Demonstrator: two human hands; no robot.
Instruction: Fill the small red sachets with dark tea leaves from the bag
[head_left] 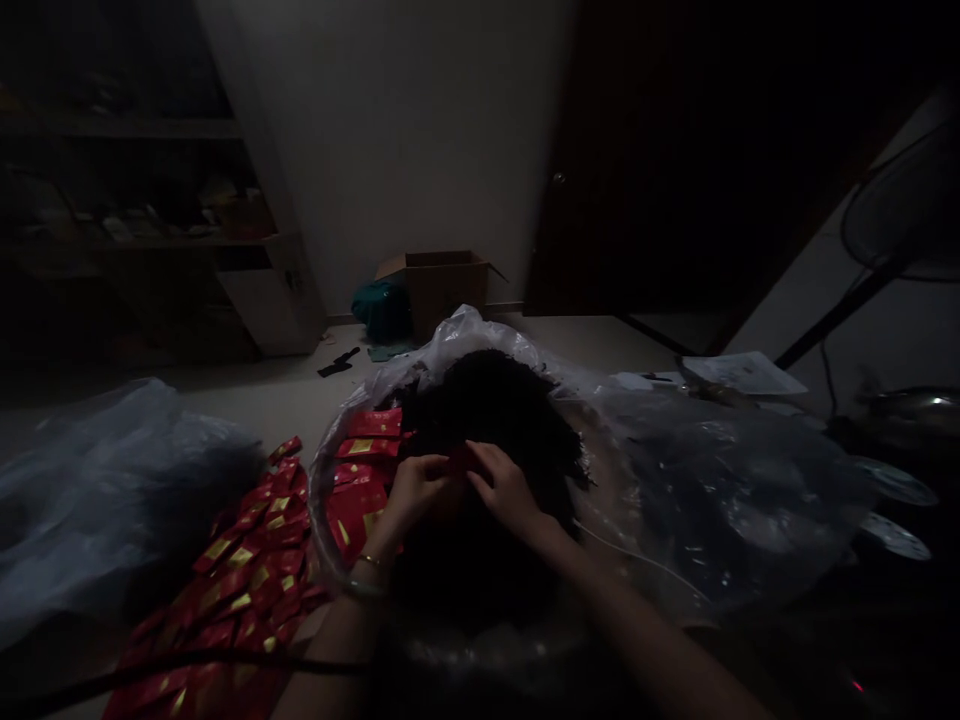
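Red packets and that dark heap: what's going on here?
Someone's left hand and right hand hold a small red packet between them, over a dark heap in a plastic-lined container. Red-and-gold packets lie inside at its left edge; a larger pile of packets sits outside, further left. Too dim to tell what the heap is or whether the held packet is open.

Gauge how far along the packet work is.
Likely done: many loose red packets piled outside the plastic-lined tub, and more packets inside it, though I can't confirm they're finished.
In hand: what looks like one red packet between left hand and right hand.
Left: apparently the large dark heap in the tub; too dim to judge a fraction.
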